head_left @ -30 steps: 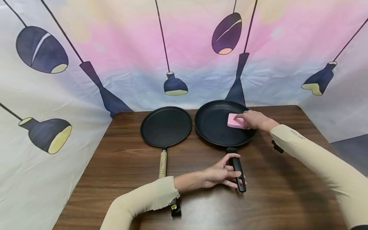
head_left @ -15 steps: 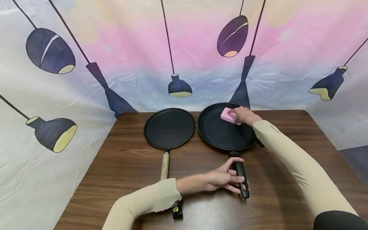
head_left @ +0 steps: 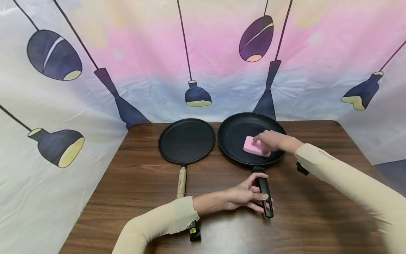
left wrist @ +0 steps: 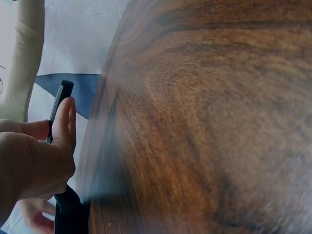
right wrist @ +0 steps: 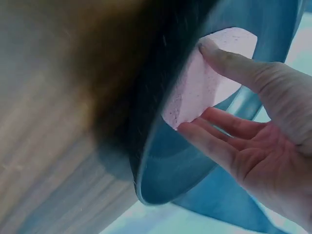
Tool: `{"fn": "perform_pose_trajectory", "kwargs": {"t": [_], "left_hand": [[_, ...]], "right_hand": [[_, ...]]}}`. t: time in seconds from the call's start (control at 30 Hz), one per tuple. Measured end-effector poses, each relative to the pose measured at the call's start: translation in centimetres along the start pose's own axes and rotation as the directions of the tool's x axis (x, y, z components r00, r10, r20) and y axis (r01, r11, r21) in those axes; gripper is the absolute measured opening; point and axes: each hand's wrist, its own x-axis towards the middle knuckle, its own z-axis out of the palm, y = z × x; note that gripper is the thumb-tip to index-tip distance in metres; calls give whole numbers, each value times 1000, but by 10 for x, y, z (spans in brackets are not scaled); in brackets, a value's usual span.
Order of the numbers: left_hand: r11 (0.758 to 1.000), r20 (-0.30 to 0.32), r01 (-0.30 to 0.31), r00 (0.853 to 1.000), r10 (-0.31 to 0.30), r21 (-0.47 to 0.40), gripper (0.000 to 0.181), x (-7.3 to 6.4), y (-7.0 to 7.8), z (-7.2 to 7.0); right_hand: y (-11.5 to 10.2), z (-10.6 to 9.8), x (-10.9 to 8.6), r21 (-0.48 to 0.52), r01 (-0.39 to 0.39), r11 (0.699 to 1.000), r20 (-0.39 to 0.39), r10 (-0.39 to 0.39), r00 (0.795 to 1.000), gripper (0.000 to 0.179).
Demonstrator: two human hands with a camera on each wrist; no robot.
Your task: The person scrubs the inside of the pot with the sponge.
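Note:
A black frying pan (head_left: 234,141) lies on the right half of the table. My left hand (head_left: 242,195) grips its black handle (head_left: 263,187) from the left; in the left wrist view the fingers lie on both sides of that handle (left wrist: 61,100). Inside the pan, my right hand (head_left: 272,140) holds a pink sponge (head_left: 252,145) against the base. The right wrist view shows the thumb on one side of the sponge (right wrist: 195,90) and the fingers at its other edge. The palm side of the left hand is partly hidden.
Left of the frying pan lies a flat black pan (head_left: 187,141) with a light wooden handle (head_left: 181,181), whose lower end is hidden by the left sleeve. Both rest on a brown wooden table (head_left: 133,176). Behind it hangs a cloth (head_left: 142,53) printed with lamps.
The right hand and sponge moved up and left across the pan, then back toward its near right side. The left hand keeps its grip on the handle. The head view shifted slightly.

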Motion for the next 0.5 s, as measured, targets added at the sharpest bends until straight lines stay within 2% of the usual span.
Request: {"fn": "perform_pose_trajectory", "kwargs": {"t": [0.13, 0.23, 0.37, 0.5], "left_hand": [[1000, 1, -9, 1000, 9, 9, 55, -2, 0, -1], [1000, -1, -8, 1000, 8, 14, 55, -4, 0, -2], [1000, -2, -1, 1000, 1, 5, 56, -7, 1, -2], [1000, 4, 3, 1000, -3, 2, 58, -7, 1, -2]], "right_hand": [[-11, 5, -17, 9, 30, 999, 10, -31, 999, 48], [-12, 7, -18, 9, 6, 1000, 7, -7, 1000, 47], [3, 3, -13, 26, -61, 998, -4, 61, 998, 46], [25, -2, -4, 36, -108, 993, -51, 110, 993, 45]]}}
